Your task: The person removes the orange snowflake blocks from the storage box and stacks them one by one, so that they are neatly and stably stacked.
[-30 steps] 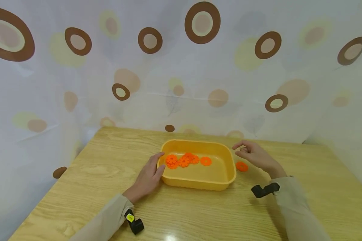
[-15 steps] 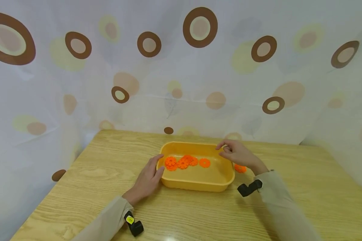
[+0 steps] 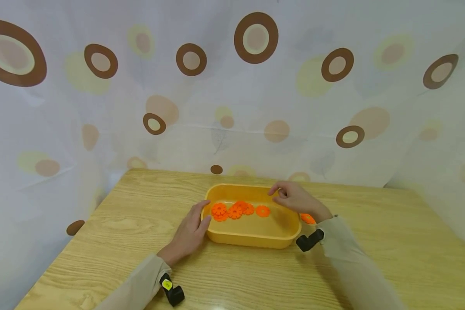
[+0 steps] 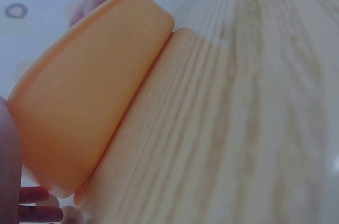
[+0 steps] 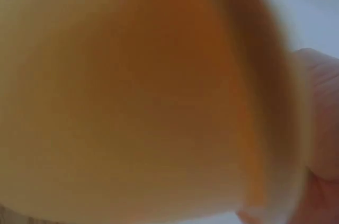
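Observation:
A yellow plastic basin sits on the wooden table, with several orange flower-shaped plastic discs inside, mostly overlapping toward its left half. One orange disc lies apart near the middle. My left hand holds the basin's left end, thumb and fingers at the rim; the left wrist view shows the basin's outer wall beside some fingers. Over the basin's right part hovers my right hand, fingers loosely bent, thumb and index apart. Nothing shows between them. Another orange disc, partly hidden by that hand, lies outside on the right.
The light wood table stretches around the basin. A pale curtain with brown rings hangs behind it and at both sides. Black wrist cameras sit on both sleeves. The right wrist view is blurred, filled mostly by the basin wall.
My right hand has moved left, from beside the loose disc outside to above the basin's right part. My left hand stays at the basin's left end. The discs have not moved.

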A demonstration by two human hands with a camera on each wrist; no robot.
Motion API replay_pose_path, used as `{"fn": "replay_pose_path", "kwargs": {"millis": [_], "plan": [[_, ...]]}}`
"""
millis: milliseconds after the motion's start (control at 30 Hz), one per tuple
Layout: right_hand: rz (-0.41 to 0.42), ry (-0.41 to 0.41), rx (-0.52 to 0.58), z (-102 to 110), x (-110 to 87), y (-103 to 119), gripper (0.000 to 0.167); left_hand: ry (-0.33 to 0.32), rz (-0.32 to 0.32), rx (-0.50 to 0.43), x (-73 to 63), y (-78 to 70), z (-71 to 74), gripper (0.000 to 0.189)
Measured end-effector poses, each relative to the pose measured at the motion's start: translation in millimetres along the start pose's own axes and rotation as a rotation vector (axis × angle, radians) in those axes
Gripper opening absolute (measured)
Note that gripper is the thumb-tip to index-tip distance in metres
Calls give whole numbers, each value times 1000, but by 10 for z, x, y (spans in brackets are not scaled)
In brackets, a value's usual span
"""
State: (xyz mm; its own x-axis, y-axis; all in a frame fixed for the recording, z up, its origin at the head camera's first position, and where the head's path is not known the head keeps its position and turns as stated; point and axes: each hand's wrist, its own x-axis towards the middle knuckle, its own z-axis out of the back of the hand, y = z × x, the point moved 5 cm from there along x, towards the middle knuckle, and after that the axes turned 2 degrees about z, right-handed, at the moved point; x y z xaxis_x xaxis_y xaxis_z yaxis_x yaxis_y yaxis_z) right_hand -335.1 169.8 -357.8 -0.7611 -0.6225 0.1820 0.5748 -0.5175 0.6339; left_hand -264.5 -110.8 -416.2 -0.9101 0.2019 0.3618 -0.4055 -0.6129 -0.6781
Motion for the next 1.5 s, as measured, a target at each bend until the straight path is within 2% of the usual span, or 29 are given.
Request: {"fn": "replay_pose_path", "kwargs": {"millis": [167,567,1000,1267,1500], "plan": [[-2,36,-80,-40,33,-14,18,1,-12,0,-5,2,-22,43],[39,102,-144,-146,89,28,21,-8,-26,5,1,10,-6,43],[2,173,-412,-274,110,36,32,5,-3,-3,12,27,1,44],[-28,201,-558,-340,120,11,35,5,-16,-18,11,16,7,44],[-77,260,-629,-369,129,-4,39,5,-21,-16,14,18,20,44]]}}
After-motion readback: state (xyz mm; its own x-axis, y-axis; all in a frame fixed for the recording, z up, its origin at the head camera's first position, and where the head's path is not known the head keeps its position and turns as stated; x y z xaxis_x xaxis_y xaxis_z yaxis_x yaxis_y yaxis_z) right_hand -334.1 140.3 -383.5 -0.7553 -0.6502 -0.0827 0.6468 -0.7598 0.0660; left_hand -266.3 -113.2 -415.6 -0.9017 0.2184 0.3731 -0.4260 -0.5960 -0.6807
